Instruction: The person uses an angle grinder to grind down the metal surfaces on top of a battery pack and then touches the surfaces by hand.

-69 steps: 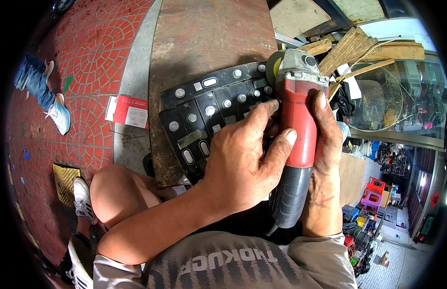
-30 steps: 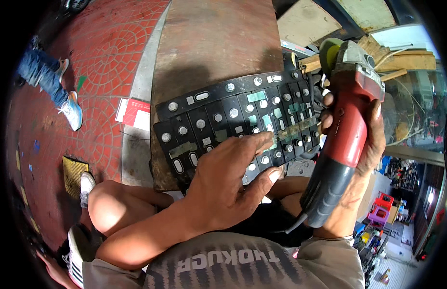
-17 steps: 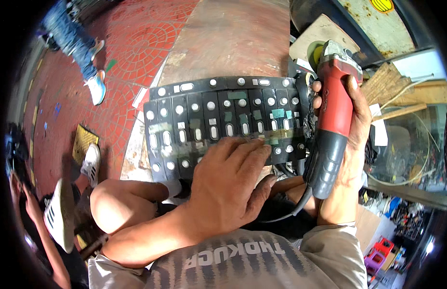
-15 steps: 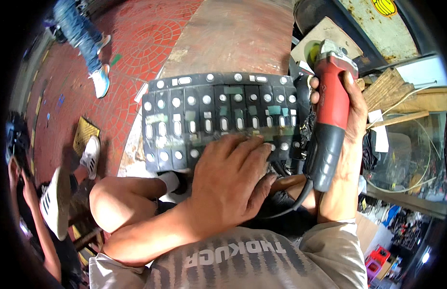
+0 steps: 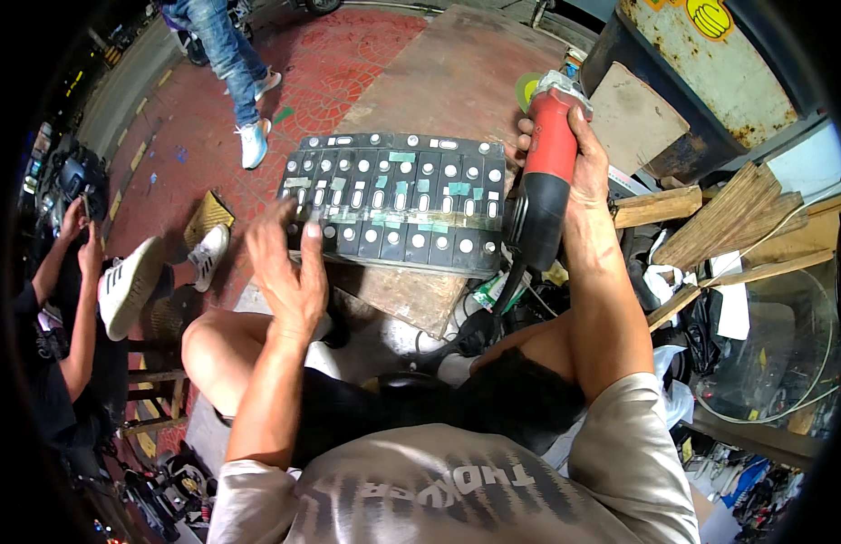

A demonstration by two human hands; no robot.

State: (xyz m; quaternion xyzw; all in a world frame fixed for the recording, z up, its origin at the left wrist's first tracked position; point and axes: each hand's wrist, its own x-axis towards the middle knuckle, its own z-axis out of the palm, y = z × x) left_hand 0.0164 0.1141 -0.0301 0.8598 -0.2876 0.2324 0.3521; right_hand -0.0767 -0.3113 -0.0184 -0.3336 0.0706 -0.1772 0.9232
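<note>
A long black battery pack (image 5: 402, 195), a row of cells with silver terminals and pieces of pale green and clear tape, lies on a worn wooden board (image 5: 411, 54) in front of me. My left hand (image 5: 280, 272) is at its near left end, fingers spread and apart, fingertips at or just over the cells; whether they touch I cannot tell. My right hand (image 5: 584, 159) grips a red and black angle grinder (image 5: 550, 131) with a yellow-green disc, held upright beside the pack's right end, its cord hanging down over the clutter below.
Wood offcuts (image 5: 701, 227), cables and bags crowd the right, below a rusty panel (image 5: 720, 63). A person in jeans (image 5: 226, 45) stands on the red paving (image 5: 330, 72). Another person's arms (image 5: 76, 344) and white sneaker (image 5: 121, 290) are close on my left.
My view has lifted and swung, showing more street. My left hand has moved from the pack's middle to its left end and opened wider. The grinder in my right hand has tilted more upright.
</note>
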